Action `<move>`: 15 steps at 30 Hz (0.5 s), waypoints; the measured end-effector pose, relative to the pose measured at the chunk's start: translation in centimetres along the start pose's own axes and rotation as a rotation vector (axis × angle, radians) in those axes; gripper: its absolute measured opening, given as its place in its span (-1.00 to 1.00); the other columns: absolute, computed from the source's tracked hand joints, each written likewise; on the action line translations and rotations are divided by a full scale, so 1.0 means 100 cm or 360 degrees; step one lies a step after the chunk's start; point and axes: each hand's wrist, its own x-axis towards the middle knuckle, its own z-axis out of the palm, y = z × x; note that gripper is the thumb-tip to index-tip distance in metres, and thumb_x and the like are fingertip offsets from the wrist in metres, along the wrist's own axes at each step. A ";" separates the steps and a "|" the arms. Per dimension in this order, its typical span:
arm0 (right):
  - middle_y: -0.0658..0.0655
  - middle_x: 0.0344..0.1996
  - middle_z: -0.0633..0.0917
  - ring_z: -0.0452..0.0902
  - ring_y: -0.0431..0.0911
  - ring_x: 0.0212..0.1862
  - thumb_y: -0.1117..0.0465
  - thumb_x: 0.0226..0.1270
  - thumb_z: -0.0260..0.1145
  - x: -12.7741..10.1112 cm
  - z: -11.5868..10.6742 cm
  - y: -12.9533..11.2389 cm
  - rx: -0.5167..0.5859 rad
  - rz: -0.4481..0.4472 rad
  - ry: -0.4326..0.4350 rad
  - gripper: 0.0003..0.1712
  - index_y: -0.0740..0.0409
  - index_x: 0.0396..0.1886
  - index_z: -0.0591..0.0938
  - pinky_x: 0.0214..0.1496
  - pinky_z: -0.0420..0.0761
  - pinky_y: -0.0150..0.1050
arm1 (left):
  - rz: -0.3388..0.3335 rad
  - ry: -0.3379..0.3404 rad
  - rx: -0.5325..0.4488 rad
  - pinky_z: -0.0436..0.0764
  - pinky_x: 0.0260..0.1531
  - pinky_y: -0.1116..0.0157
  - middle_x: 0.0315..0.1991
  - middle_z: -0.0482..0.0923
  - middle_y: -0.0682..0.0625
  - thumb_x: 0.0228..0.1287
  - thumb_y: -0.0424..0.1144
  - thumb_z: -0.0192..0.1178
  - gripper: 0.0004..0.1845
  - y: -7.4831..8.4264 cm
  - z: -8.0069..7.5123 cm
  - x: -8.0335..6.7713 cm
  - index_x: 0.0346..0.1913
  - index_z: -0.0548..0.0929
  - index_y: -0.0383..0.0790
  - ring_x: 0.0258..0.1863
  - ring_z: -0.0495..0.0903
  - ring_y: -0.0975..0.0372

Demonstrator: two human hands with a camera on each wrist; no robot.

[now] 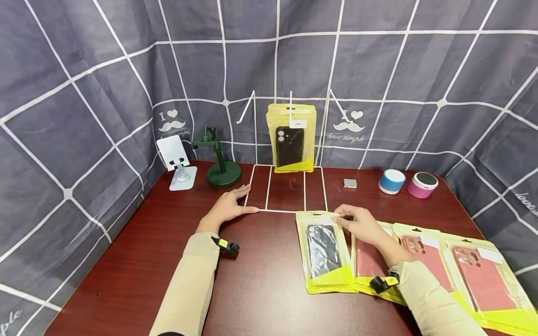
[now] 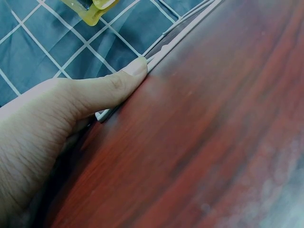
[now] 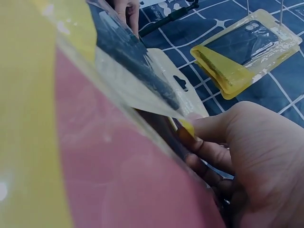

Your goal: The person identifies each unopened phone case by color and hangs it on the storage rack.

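phone stand (image 1: 173, 151), white, at left rear of worktop (image 1: 260, 270).
green stand (image 1: 224, 174), upright, just beside it.
left hand (image 1: 229, 205): spread wide, holding nothing; thumb touching front bar of rack (image 1: 281, 211).
rack: white wire, base flat on worktop, arms raised at rear.
hung packets (image 1: 290, 149), yellow and clear, on the middle arm; black case visible in the foremost.
black packet (image 1: 322, 254), yellow and clear, black case inside; on worktop side of rack nearest the wearer, top corner in the right hand.
silver block (image 1: 350, 183), small, behind the right hand.
right hand (image 1: 357, 224): narrow, thumb and fingers pinching the black packet.
blue speaker (image 1: 391, 182) and pink speaker (image 1: 422, 185), side by side at right rear.
red packets (image 1: 483, 280), three in a row, red cases inside; the nearest appears to meet or overlap the black packet.

risks, judged: a one-corner pinch on slick film could slip or let the packet twist; overlapping edges could drag a red packet along; a knock could shift the light rack if the left hand gives no steadying.

writing: curtain (image 1: 370, 70) prints "i", heart, moustache, "love simple". white labels on packets, too small to read. brands: none legible.
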 end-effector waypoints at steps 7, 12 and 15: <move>0.04 -0.59 0.59 0.47 -0.12 -0.61 0.09 0.34 0.44 0.001 -0.001 -0.003 0.0174 0.0132 0.0010 -0.85 0.05 -0.23 0.69 -0.51 0.45 -0.26 | 0.0010 0.0019 -0.0003 0.28 0.41 0.00 0.53 0.21 0.05 -0.10 0.61 0.25 0.15 -0.002 0.002 0.001 0.53 0.32 0.04 0.52 0.16 0.11; 0.05 -0.48 0.69 0.49 -0.12 -0.55 0.06 0.30 0.48 0.002 -0.003 -0.005 0.0316 0.0219 0.0054 -0.76 0.10 -0.20 0.67 -0.49 0.46 -0.28 | 0.0014 0.0021 -0.0005 0.29 0.40 -0.01 0.53 0.21 0.04 -0.09 0.60 0.25 0.15 -0.002 0.001 0.002 0.53 0.31 0.04 0.52 0.16 0.10; 0.04 -0.45 0.71 0.41 -0.17 -0.62 0.01 0.29 0.48 0.002 -0.004 -0.006 0.0407 0.0285 0.0093 -0.70 0.12 -0.18 0.67 -0.61 0.39 -0.29 | 0.0003 0.0000 0.0006 0.28 0.41 0.01 0.54 0.20 0.06 -0.09 0.61 0.25 0.15 -0.002 0.001 0.002 0.54 0.30 0.05 0.52 0.15 0.12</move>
